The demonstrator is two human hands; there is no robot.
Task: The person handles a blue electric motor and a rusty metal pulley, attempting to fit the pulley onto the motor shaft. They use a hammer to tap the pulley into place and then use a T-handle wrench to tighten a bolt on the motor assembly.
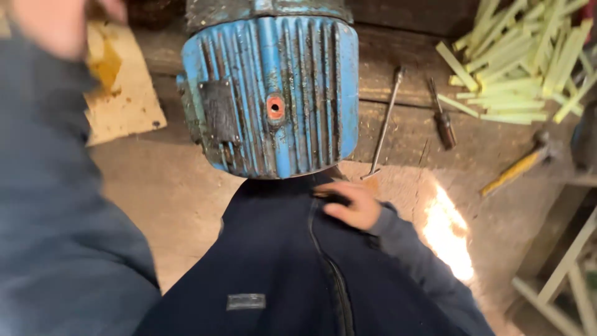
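Right hand rests with curled fingers on the front of a dark jacket, right at its zipper, just below the motor; whether it pinches anything I cannot tell. Left hand is a blur at the top left corner, raised near a torn piece of cardboard, its grip unreadable. One blue electric motor, ribbed cast metal, grimy, with a small orange-ringed hole on its side, stands on the wooden bench. A heap of pale yellow-green strips lies at the far right. One long steel rod and one dark-handled screwdriver lie side by side, apart from the motor.
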